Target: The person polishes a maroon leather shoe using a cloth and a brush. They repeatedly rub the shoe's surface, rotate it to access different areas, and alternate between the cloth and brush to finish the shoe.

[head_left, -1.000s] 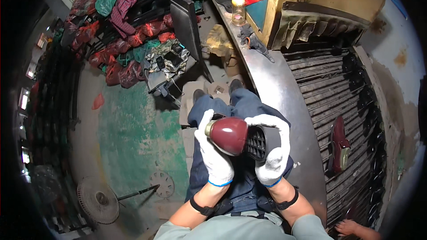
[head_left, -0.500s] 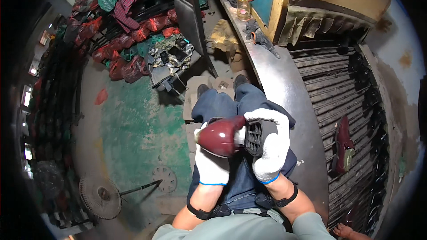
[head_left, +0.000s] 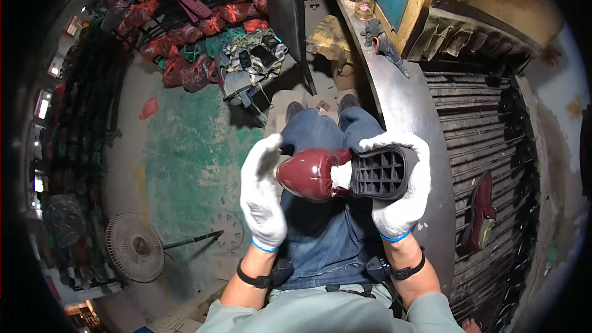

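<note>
Over my lap is a glossy burgundy shoe upper (head_left: 306, 174), its rounded toe toward the left. Its other end, with a whitish patch, meets a black shoe sole (head_left: 378, 174) that shows a grid of hollow cells. My right hand (head_left: 412, 194), in a white knitted glove, wraps round the sole's outer end, thumb and fingers on opposite edges. My left hand (head_left: 261, 196), gloved alike, stands beside the toe with its fingers stretched out and the palm turned toward it. Whether a fingertip touches the toe, I cannot tell.
A metal ledge (head_left: 425, 142) runs along my right, carrying a dark glove (head_left: 383, 46) and a jar (head_left: 365, 1). Beyond it another burgundy shoe (head_left: 481, 213) lies on a slatted rack (head_left: 444, 271). A fan (head_left: 137, 246) stands left; a cloth-covered chair (head_left: 287, 18) is ahead.
My left hand has come off the upper and opened out to the left. The sole now shows more of its grid toward me, still in my right hand. The whole view has shifted.
</note>
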Motion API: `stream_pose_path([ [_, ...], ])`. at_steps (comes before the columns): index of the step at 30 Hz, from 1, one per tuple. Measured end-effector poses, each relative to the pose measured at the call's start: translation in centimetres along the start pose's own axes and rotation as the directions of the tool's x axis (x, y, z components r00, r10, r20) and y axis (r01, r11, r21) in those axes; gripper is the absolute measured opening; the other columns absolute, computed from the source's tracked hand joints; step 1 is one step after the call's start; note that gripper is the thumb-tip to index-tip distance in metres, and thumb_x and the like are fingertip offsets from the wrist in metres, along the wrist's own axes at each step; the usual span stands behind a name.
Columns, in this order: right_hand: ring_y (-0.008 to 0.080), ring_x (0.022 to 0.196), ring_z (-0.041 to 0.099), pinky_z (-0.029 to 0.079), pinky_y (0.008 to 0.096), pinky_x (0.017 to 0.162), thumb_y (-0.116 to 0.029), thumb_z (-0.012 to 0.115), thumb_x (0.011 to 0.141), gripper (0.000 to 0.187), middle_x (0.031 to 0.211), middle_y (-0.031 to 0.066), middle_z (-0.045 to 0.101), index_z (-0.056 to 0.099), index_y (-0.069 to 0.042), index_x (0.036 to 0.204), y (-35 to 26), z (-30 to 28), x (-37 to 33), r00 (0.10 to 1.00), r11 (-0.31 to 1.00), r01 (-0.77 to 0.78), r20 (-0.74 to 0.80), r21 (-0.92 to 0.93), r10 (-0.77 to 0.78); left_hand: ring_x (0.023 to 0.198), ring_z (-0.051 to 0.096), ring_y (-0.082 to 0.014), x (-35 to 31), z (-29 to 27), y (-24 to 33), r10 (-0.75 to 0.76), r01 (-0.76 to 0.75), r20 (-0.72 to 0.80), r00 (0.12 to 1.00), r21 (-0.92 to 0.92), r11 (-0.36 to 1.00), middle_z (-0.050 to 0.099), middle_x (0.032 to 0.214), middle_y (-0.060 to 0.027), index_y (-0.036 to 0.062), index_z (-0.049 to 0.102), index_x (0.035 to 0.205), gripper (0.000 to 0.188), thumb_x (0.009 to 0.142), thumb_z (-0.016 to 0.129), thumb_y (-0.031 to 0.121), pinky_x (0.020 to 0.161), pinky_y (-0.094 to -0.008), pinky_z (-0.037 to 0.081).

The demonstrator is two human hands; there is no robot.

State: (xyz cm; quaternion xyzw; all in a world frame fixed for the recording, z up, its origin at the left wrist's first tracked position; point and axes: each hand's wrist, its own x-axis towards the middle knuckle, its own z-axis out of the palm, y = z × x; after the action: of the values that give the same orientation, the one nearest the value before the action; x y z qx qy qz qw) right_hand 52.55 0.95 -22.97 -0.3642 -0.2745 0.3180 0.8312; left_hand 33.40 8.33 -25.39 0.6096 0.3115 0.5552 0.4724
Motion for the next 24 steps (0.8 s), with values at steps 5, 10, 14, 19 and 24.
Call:
stream_pose_path([
  [5, 0.0243, 0.116, 0.068, 0.056, 0.0389, 0.105, -0.057, 0.052, 0.114, 0.066, 0.127, 0.0177, 0.069, 0.058, 0.004, 0.137, -1.5, -0.1, -0.6, 0.996, 0.976, 0.002, 0.085, -0.218, 0.017, 0.106, 0.077, -0.0297, 2.9, 4.4, 2.7, 0.014, -0.021, 0.05, 0.999, 0.14, 0.99, 0.079, 0.115, -0.0198, -0.0074, 0.071, 0.117, 0.058, 0.115, 0.045, 0.045, 0.1, -0.0418, 0.059],
  [10, 0.0287, 0.119, 0.069, 0.053, 0.0427, 0.11, -0.053, 0.045, 0.115, 0.065, 0.127, 0.0204, 0.07, 0.062, 0.007, 0.133, -1.6, -0.8, -0.7, 0.986, 0.876, 0.136, 0.146, -0.463, -0.076, 0.099, 0.078, -0.0284, 3.1, 7.2, 3.3, 0.062, -0.083, 0.1, 0.993, 0.221, 0.972, 0.081, 0.106, -0.0185, -0.0073, 0.078, 0.11, 0.053, 0.11, 0.051, 0.038, 0.093, -0.0397, 0.059],
  [14, 0.0297, 0.119, 0.068, 0.051, 0.0425, 0.108, -0.047, 0.044, 0.115, 0.061, 0.127, 0.0199, 0.071, 0.066, 0.007, 0.131, -1.6, -0.7, -0.9, 0.989, 0.862, 0.146, 0.094, -0.486, -0.114, 0.099, 0.079, -0.0302, 2.9, 8.6, 3.1, 0.073, -0.081, 0.095, 0.993, 0.086, 0.993, 0.081, 0.107, -0.0205, -0.0083, 0.079, 0.11, 0.03, 0.104, 0.055, 0.007, 0.093, -0.0389, 0.061],
  [19, 0.0297, 0.119, 0.069, 0.051, 0.0424, 0.108, -0.046, 0.039, 0.117, 0.061, 0.126, 0.0202, 0.071, 0.066, 0.007, 0.13, -1.1, -1.4, -1.0, 0.989, 0.867, 0.147, 0.059, -0.476, -0.135, 0.099, 0.078, -0.0287, 2.7, 9.8, 3.2, 0.077, -0.091, 0.099, 0.992, 0.145, 0.985, 0.081, 0.106, -0.0192, -0.0086, 0.08, 0.109, 0.045, 0.108, 0.053, 0.027, 0.094, -0.0389, 0.059],
  [24, 0.0298, 0.117, 0.069, 0.051, 0.0417, 0.107, -0.044, 0.04, 0.116, 0.059, 0.124, 0.0198, 0.072, 0.067, 0.007, 0.128, -1.5, -1.3, -0.5, 0.988, 0.851, 0.148, 0.033, -0.504, -0.152, 0.096, 0.079, -0.0323, 2.7, 10.0, 2.7, 0.093, -0.107, 0.112, 0.989, 0.123, 0.987, 0.081, 0.105, -0.0201, -0.0062, 0.08, 0.108, 0.024, 0.096, 0.062, 0.004, 0.092, -0.0402, 0.062],
])
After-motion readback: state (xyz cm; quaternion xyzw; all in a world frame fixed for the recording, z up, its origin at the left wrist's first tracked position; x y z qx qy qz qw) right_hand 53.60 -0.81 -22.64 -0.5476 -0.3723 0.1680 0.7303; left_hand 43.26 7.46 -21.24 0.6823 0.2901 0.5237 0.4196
